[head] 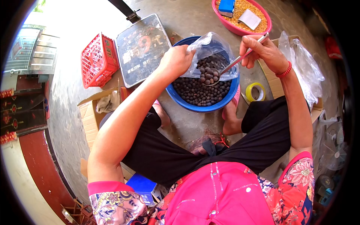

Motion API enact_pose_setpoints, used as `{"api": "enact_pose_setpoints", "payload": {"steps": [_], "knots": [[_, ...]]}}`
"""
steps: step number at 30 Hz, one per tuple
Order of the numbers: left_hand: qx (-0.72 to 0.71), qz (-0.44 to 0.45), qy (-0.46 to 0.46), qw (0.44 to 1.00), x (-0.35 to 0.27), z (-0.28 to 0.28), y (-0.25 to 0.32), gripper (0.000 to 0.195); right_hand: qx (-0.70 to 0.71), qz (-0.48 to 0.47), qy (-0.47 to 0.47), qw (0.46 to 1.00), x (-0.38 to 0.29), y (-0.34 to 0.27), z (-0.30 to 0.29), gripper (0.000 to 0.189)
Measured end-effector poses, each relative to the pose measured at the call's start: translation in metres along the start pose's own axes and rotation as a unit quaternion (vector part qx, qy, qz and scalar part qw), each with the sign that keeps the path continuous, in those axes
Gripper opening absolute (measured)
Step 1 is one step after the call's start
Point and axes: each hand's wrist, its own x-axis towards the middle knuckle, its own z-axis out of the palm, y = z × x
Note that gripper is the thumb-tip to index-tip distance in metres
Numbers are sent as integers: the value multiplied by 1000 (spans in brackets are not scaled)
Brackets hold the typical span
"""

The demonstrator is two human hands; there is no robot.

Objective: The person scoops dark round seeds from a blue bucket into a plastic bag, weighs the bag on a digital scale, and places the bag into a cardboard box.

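My left hand [178,60] pinches the rim of a clear plastic bag [208,42] at its left side, above a blue basin [180,101]. Small dark round balls [201,92] fill much of the basin, and dark balls also show through the bag. In my right hand [260,50] is the handle of a metal ladle [234,62], gripped from above. The ladle's bowl, heaped with several dark balls [209,75], is over the basin at the bag's lower edge. Whether the bowl touches the bag I cannot tell.
A platform scale [143,47] and a red plastic basket [98,62] stand to the left. Yellow tape [255,92] lies right of the basin, near a cardboard box [271,73] with plastic bags [305,70]. A pink basin [239,31] of yellow grains sits farther off.
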Motion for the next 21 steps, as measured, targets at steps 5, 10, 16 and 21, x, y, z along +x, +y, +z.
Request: {"api": "enact_pose_setpoints", "payload": {"steps": [5,10,16,21], "knots": [[-3,-29,-67,997,1,-4,7,36,49,40,114,991,9,5,11,46],[-17,-24,-59,998,-1,-4,9,35,-61,67,119,989,12,7,11,52],[-19,-22,-45,999,-3,-3,8,35,-33,38,-22,998,7,-4,19,47],[-18,-10,-46,999,-3,-2,7,36,-215,51,-101,970,6,3,48,33]]}}
